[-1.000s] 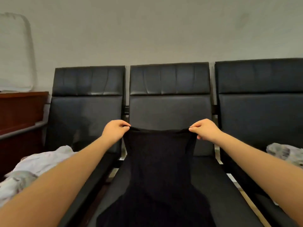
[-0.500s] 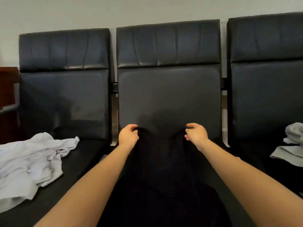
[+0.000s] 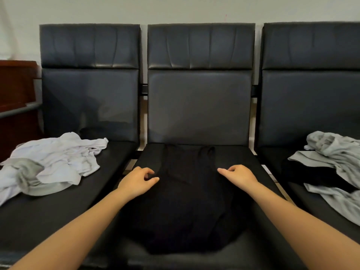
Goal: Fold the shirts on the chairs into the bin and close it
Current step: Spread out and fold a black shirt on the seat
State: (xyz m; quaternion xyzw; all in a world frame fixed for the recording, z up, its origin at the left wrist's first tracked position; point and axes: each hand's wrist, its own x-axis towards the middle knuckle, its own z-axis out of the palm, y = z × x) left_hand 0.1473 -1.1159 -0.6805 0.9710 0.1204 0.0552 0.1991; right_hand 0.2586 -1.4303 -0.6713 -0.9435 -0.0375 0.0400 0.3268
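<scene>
- Three black padded chairs stand side by side against a pale wall: the left chair (image 3: 89,106) at 10 o'clock, the middle chair (image 3: 198,106) at 12 o'clock, the right chair (image 3: 311,102) at 2 o'clock
- The seats act as the holders here, each carrying clothing; the bin does not show in this view
- A black shirt (image 3: 187,207) lies spread flat on the middle seat, running from the seat's back edge at 12 o'clock down toward 6 o'clock; its top edge with two narrow straps lies close to the backrest, and dark cloth on dark seat makes its outline hard to follow
- A crumpled white shirt (image 3: 58,158) lies heaped on the left seat at 9 o'clock, with a grey garment (image 3: 25,172) bunched against its left side
- A pale grey shirt (image 3: 331,152) lies rumpled on the right seat at 3 o'clock, with a black garment (image 3: 315,176) lying partly under it
- A reddish wooden cabinet (image 3: 15,90) stands beside the left chair at 9 o'clock
- The left hand (image 3: 136,182) is at the shirt's left edge, palm down, fingers loosely curled, thumb and forefinger apart; whether it touches the cloth I cannot tell
- The right hand (image 3: 238,177) is at the shirt's right edge, fingers loosely bent and pointing inward, gripping nothing I can see
</scene>
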